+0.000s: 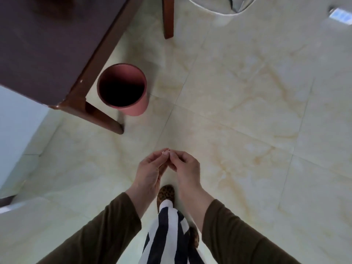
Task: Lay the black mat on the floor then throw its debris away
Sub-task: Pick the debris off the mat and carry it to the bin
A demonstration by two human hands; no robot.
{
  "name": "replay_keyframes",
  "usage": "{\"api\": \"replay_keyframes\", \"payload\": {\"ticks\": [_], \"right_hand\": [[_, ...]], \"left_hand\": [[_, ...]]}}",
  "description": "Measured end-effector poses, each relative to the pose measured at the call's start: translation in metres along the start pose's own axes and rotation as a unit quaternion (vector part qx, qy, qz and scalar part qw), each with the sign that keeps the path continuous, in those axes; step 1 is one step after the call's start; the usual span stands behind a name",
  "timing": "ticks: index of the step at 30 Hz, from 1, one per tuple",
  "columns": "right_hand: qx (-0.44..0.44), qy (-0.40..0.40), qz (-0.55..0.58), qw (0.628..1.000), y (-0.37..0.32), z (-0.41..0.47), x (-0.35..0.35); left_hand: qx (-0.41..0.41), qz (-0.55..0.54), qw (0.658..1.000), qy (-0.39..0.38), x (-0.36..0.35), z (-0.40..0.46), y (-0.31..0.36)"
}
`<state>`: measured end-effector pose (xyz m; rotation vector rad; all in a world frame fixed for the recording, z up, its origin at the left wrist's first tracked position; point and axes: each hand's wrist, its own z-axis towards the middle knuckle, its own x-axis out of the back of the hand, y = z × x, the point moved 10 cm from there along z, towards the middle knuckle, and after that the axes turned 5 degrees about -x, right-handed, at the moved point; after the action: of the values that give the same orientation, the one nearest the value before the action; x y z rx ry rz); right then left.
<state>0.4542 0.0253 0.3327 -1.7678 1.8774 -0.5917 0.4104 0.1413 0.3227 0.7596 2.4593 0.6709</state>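
Sleeves (106,231): dark olive, one on each forearm, reaching in from the bottom edge.
Trousers (167,235): black-and-white stripes, between the forearms.
Slipper (166,193): leopard print, on the tile below the hands; a second one partly hidden beside the striped leg.
Left hand (150,172): fingers curled, tips meeting those of the other hand.
Right hand (185,167): fingers curled, tips pinched against the left ones.
Debris (165,152): small pale bit, blurred, pinched at the joined fingertips of both hands; which hand bears it cannot be told.
Mat: out of view.
Floor (247,115): cream marbled tile, bare between hands and bin.
Table (47,40): dark top with brown wooden frame, upper left; its near leg (103,118) stands just left of the bin.
Bin (122,88): pink, round, upright, beyond the hands and to the left, partly under the table edge; inside dark, contents cannot be told.
Far leg (168,18): brown, at top centre.
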Motion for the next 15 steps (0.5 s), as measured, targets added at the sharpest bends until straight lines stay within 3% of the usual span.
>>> {"api": "replay_keyframes", "payload": {"ticks": [8,15], "right_hand": [[-0.002,-0.052,-0.02,0.998,-0.073,0.065,-0.04],[0.003,-0.094,-0.078,0.992,-0.146,0.126,-0.051]], "left_hand": [[-0.024,-0.023,0.999,0.027,-0.046,0.058,0.052],[-0.046,-0.107,0.992,0.055,-0.105,0.101,0.08]]}}
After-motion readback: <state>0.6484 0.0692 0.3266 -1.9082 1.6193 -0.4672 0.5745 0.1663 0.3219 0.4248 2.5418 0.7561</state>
